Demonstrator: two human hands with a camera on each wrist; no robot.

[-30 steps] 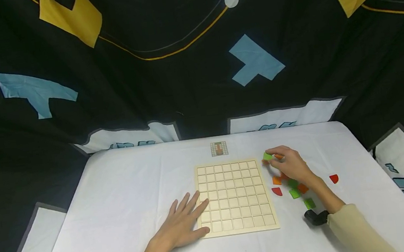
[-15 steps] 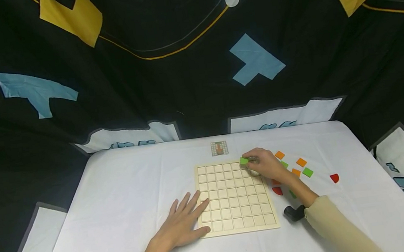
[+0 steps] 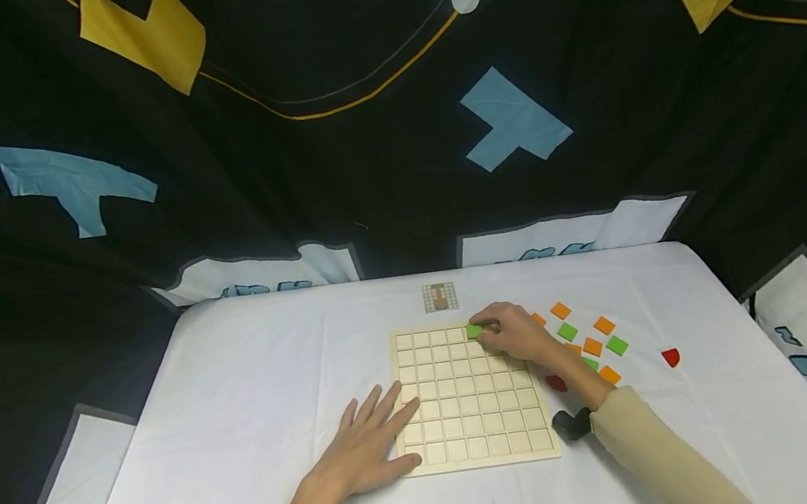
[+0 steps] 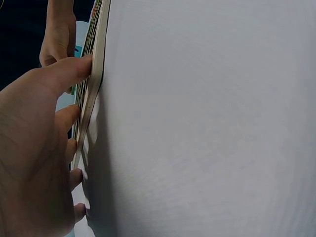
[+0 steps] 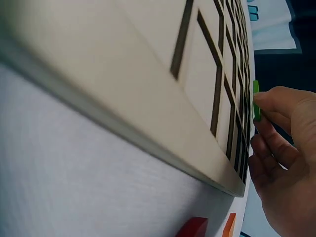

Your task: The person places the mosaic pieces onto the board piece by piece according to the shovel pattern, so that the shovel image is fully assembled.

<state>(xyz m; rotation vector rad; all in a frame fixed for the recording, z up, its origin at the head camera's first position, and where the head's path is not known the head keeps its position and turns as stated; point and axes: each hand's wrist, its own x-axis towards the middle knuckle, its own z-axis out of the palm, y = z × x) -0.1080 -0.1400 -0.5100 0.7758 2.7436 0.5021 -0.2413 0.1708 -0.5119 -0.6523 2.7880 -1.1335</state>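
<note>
My right hand (image 3: 515, 331) has a green square tile (image 3: 474, 331) pinched between thumb and fingers, over by the far edge of the wooden grid board (image 3: 460, 405). Can't really tell if it's seated. My left hand (image 3: 367, 450) is well apart from it, fingers spread on the board's left edge. Orange tiles (image 3: 604, 325), loose green tiles (image 3: 617, 345) and two red pieces (image 3: 671, 358) are scattered off its right edge, and a little picture card (image 3: 440, 297) sits near the worktop's (image 3: 254, 388) far edge.

Small card (image 3: 439, 297): details too tiny. Grid board (image 3: 471, 404) cut off in both wrist views.
</note>
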